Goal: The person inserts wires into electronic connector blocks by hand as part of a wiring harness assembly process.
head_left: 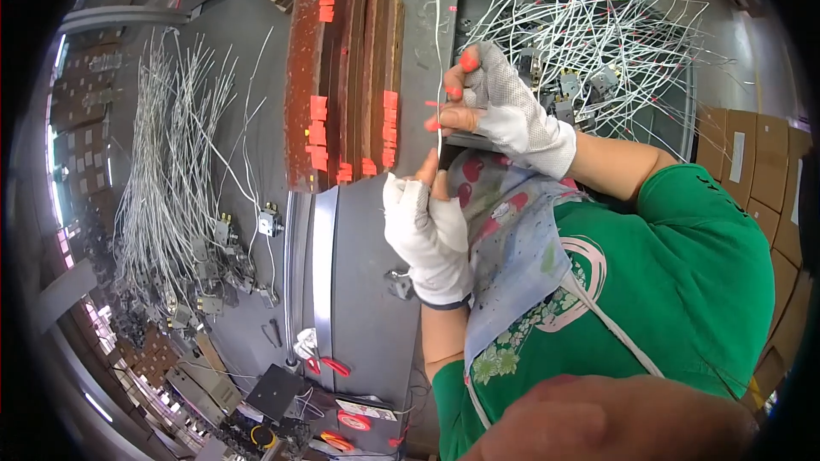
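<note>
Left hand (427, 226) in a white, fingertip-less glove, finger and thumb drawn together on the lower part of a thin white wire (437, 17). This wire runs just right of a stack of red-brown boards (346, 77), lengthwise beside it, and out past the top edge. Right hand (521, 115), gloved alike, is further right of the stack: thumb against the wire, fingers curled near, a small red strip (432, 104) by the thumb – I cannot tell how firmly it grips. More red strips (319, 132) line the stack's faces. Well right of the stack, a tangled heap of white wires (589, 26) fills a tray; left of it lies a long bundle of wires (171, 162).

Likely trouble: a slackened left pinch could let the wire slide, and the red strip – tiny beside gloved fingers – could drop or stick askew if the thumb shifted.
</note>
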### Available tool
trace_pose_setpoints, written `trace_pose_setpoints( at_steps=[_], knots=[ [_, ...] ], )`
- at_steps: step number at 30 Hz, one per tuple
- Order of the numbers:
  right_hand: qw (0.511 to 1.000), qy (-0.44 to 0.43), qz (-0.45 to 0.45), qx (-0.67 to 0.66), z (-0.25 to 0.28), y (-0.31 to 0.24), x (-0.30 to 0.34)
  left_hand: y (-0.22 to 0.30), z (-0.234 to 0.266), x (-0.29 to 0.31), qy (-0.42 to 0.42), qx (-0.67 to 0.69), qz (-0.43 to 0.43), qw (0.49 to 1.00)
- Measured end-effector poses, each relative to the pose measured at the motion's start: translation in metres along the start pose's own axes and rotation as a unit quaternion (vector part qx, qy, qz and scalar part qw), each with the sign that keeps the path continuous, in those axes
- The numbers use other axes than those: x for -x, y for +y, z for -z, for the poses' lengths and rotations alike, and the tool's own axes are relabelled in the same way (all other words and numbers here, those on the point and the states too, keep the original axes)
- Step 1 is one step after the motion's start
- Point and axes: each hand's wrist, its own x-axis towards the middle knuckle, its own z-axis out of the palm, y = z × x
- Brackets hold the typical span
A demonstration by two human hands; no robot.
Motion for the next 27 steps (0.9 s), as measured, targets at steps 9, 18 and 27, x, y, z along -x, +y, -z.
trace_pose_setpoints(
  at_steps=[9, 18, 27],
  knots=[
    [0.954, -0.049, 0.290, 0.053, -0.034, -0.025, 0.000, 0.013, 0.016, -0.037, -0.096, 0.102, 0.046, 0.989],
    [0.852, 0.396, 0.289, 0.185, 0.148, -0.106, -0.028, -0.032, 0.057, 0.008, 0.027, -0.030, 0.125, 0.991],
    [0.842, 0.392, 0.310, 0.204, 0.206, -0.100, -0.026, -0.197, 0.164, -0.034, 0.050, -0.436, 0.265, 0.859]
  ],
)
